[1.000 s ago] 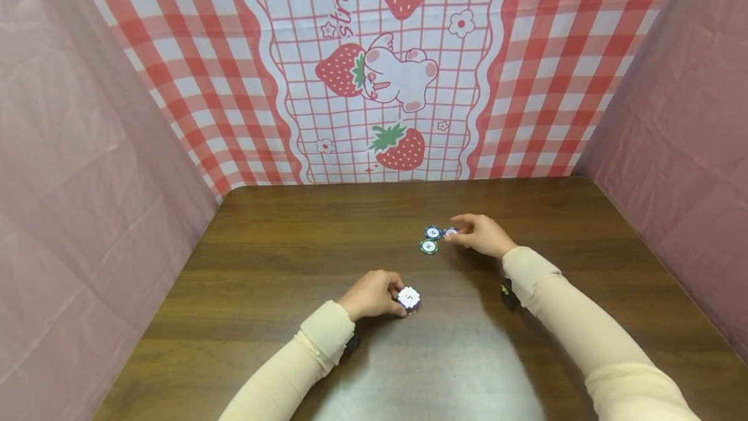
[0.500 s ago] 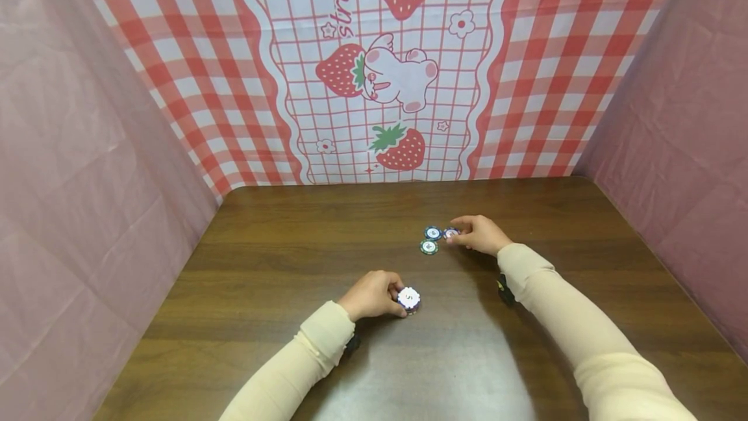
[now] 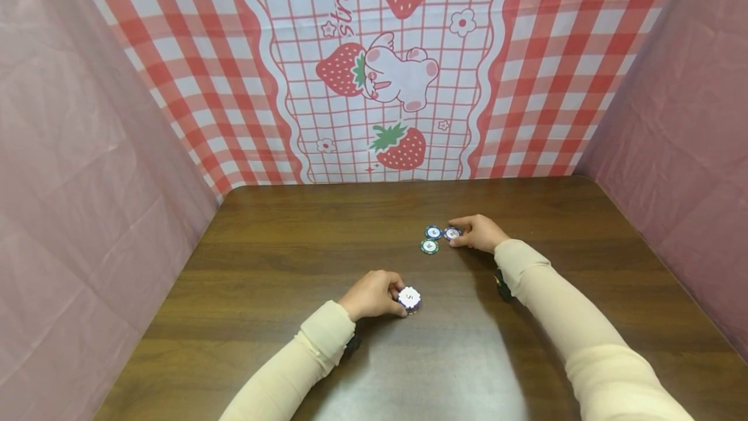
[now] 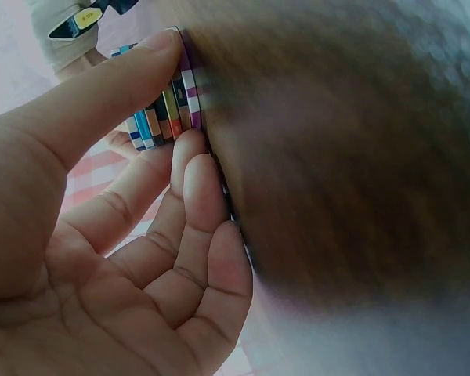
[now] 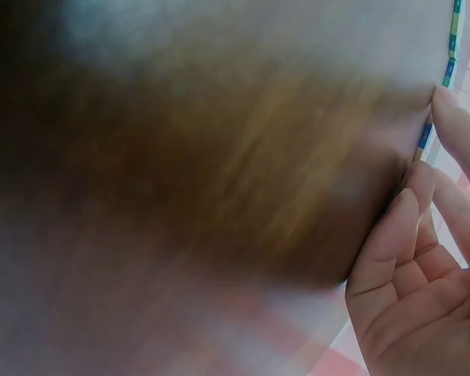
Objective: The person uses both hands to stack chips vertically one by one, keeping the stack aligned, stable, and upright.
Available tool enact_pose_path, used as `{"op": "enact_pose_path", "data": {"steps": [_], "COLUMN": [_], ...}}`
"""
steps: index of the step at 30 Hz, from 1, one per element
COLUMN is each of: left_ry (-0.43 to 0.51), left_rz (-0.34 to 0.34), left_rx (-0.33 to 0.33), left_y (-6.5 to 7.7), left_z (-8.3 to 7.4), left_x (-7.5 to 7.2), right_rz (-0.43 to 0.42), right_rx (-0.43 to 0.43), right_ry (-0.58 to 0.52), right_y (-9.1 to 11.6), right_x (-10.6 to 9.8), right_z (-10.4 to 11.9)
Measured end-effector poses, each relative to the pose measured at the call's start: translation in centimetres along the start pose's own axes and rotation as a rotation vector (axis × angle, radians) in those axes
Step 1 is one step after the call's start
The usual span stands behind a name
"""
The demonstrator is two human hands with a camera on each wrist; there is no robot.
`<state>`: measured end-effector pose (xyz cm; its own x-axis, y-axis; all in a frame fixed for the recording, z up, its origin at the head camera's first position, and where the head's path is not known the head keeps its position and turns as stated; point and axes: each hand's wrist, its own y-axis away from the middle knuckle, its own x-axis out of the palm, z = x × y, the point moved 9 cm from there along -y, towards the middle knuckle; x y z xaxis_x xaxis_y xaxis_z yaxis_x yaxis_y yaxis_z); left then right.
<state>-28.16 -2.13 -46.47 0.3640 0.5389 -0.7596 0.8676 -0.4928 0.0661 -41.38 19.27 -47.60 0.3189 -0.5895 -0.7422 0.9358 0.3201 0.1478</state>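
Observation:
In the head view my left hand (image 3: 374, 294) grips a stack of poker chips (image 3: 409, 297) with a white top chip marked 5. The left wrist view shows the thumb and index finger around the stack's (image 4: 168, 110) multicoloured edges, its bottom chip at the tabletop. Farther back, my right hand (image 3: 480, 235) holds a blue-edged poker chip (image 3: 452, 233) flat on the table between thumb and index finger. The right wrist view shows that chip's edge (image 5: 425, 139) between the fingertips. Just left of it lie another blue-edged chip (image 3: 433, 232) and a green-edged chip (image 3: 429, 247), close together.
A brown wooden table (image 3: 280, 232) bears everything. Behind it hangs a red-and-white strawberry cloth (image 3: 380, 83). Pink cloths hang at the left (image 3: 76, 167) and right (image 3: 672, 135) sides.
The right forearm has swung slightly left and the right thumb has come a little toward the near side, so more of the chip's face shows. My left hand and the stack stay put.

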Motion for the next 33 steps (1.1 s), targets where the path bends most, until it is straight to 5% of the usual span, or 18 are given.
{"op": "enact_pose_path", "data": {"steps": [17,27,33], "left_ry": [-0.007,-0.017,-0.013], "left_rz": [-0.003,-0.015,-0.010], "left_rx": [0.008,0.070,0.041], "left_y": [0.0,0.2,0.2], "left_z": [-0.1,-0.4,-0.4], "left_x": [0.0,-0.3,-0.2], "right_rz": [-0.024,-0.027,-0.042], "right_rx": [-0.021,-0.021,-0.031], "right_ry": [0.046,0.079,0.130], "right_y": [0.0,0.3,0.4], "right_x": [-0.1,-0.1,-0.2], "right_z": [0.3,0.8,1.2]}}
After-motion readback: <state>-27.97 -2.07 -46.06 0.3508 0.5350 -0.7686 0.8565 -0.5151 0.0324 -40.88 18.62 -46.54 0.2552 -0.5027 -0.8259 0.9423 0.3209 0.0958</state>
